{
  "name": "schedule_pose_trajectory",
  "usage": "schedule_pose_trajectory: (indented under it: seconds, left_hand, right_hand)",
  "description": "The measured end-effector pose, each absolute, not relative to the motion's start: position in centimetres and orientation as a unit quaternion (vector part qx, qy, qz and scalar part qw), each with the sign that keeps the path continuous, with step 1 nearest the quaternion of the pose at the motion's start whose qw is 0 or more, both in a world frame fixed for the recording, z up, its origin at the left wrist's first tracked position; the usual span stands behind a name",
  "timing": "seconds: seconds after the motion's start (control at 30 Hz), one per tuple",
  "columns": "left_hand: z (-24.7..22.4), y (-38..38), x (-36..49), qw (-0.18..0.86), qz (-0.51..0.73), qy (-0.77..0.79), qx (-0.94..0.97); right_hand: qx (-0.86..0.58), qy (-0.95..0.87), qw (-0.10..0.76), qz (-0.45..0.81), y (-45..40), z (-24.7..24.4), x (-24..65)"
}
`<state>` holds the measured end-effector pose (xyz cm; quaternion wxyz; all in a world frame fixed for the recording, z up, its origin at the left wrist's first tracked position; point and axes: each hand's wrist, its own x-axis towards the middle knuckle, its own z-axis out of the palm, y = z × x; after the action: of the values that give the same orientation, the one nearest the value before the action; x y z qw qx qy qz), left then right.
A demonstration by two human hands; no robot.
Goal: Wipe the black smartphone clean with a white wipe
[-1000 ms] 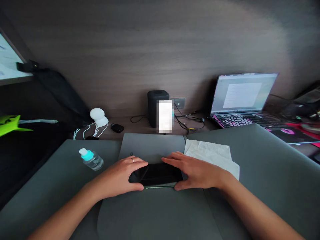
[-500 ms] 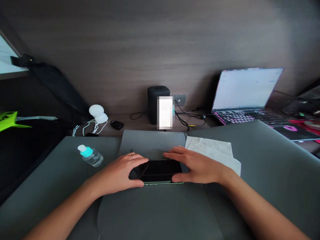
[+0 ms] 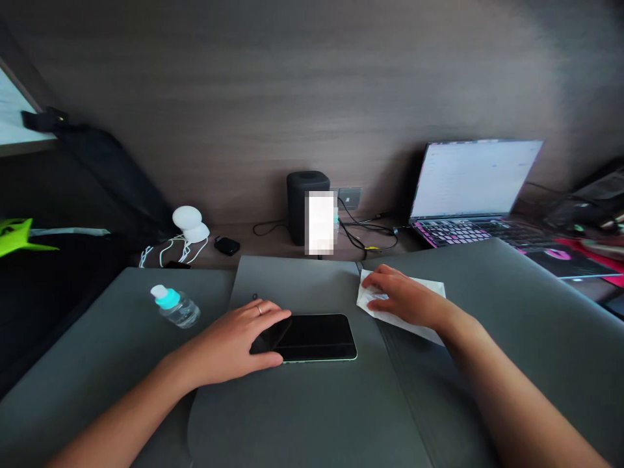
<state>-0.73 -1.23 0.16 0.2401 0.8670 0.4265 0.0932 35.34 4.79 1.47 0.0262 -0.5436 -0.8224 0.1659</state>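
Right hand (image 3: 408,300) moved to tissue (image 3: 433,288), grip unclear to me; left hand (image 3: 238,341) pinches phone (image 3: 316,337), likely slick, safest by its edges.

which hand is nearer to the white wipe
Right. The right hand is directly over the white wipe; the left hand is farther away, to its left, at the phone's left end.

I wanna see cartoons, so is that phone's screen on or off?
Looks off: the phone screen is black. Cannot tell whether it's powered down.
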Motion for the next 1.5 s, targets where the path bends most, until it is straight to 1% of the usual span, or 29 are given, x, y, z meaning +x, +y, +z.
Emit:
schedule_pose_trajectory:
  seconds: [0.23,0.43,0.53,0.67,0.73,0.8,0.97,1.27,1.43,1.5]
  left_hand:
    - [0.3,-1.2,-0.4,0.240,0.101,0.415,0.872]
    - [0.2,-1.2,-0.5,0.227,0.087,0.414,0.877]
    - [0.4,-1.3,-0.3,0.228,0.091,0.414,0.877]
    - [0.5,-1.3,-0.1,0.231,0.092,0.414,0.876]
    - [0.5,-1.3,-0.1,0.227,0.093,0.413,0.877]
    - [0.4,-1.2,0.0,0.220,0.097,0.414,0.878]
    - [0.4,-1.1,0.1,0.217,0.106,0.409,0.880]
    - [0.9,-1.3,0.0,0.243,0.092,0.432,0.863]
    - [0.7,-1.0,-0.6,0.268,0.091,0.441,0.852]
    - [0.7,-0.9,-0.6,0.272,0.097,0.439,0.851]
  right_hand:
    - [-0.503,-0.849,0.046,0.155,4.8,1.1,35.0]
    - [-0.487,-0.860,0.043,0.145,4.8,0.7,35.1]
    - [-0.445,-0.880,0.078,0.146,4.4,1.3,34.6]
    - [-0.360,-0.899,0.140,0.207,3.2,2.2,32.2]
    - [-0.316,-0.913,0.130,0.225,2.4,2.2,30.4]
    - [-0.280,-0.930,0.107,0.213,1.7,1.7,28.5]
    - [-0.253,-0.944,0.121,0.175,1.2,0.5,25.8]
    - [-0.268,-0.927,0.094,0.244,1.6,2.2,28.8]
    - [-0.275,-0.922,0.093,0.255,1.9,1.8,28.8]
    - [-0.283,-0.920,0.109,0.247,1.9,1.2,28.3]
